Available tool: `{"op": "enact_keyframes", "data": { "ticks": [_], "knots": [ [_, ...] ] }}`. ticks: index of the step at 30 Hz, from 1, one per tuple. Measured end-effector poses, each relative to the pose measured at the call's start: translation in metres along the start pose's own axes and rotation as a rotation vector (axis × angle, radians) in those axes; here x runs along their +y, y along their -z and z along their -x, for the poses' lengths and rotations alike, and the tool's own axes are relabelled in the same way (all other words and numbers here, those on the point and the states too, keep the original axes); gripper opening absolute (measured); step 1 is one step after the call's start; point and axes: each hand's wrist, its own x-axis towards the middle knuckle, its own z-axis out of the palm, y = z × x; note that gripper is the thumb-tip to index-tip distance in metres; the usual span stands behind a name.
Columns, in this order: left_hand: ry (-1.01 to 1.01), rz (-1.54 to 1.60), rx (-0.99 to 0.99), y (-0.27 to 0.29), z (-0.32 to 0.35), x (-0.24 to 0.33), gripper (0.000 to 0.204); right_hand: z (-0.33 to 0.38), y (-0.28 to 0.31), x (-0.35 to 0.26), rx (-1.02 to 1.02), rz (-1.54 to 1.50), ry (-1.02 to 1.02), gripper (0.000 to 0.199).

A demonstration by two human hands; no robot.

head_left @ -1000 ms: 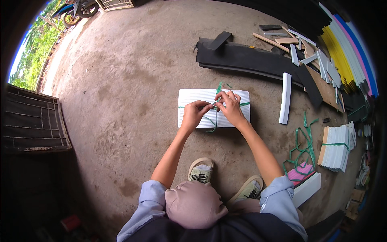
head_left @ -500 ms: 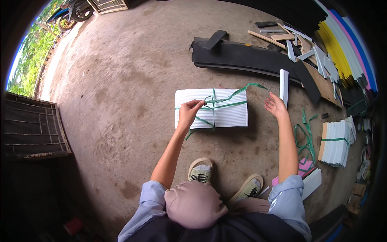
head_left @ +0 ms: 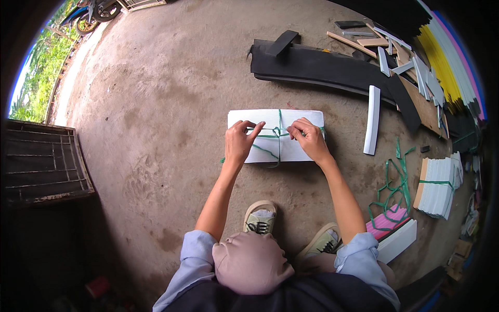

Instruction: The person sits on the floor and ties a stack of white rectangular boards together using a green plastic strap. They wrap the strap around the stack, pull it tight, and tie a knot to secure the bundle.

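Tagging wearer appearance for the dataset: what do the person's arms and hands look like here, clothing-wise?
Both hands are bare: no gloves, rings or watch visible on the left hand or right hand. Forearms are uncovered. Light blue sleeves are pushed or rolled up to about the elbows on both arms. No cables or markings visible.

Soft even daylight, brightest upper left; faint shadows; sharp centre; strong fisheye bending, dark vignette at rim.
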Motion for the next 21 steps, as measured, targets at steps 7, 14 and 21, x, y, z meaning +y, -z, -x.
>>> {"op": "enact_keyframes", "data": {
  "ticks": [7,14,21],
  "knots": [
    [0.544,0.117,-0.019,0.000,0.001,-0.036,0.043,0.012,-0.005,0.049,0.250,-0.721,-0.121,0.023],
    [0.811,1.237,0.010,-0.025,-0.015,0.001,0.032,-0.009,-0.014,0.034,0.186,-1.215,-0.067,0.031],
    [0.712,0.922,0.107,-0.030,-0.015,-0.028,0.034,-0.010,-0.014,0.061,0.211,-0.248,-0.179,0.033]
  ]
}}
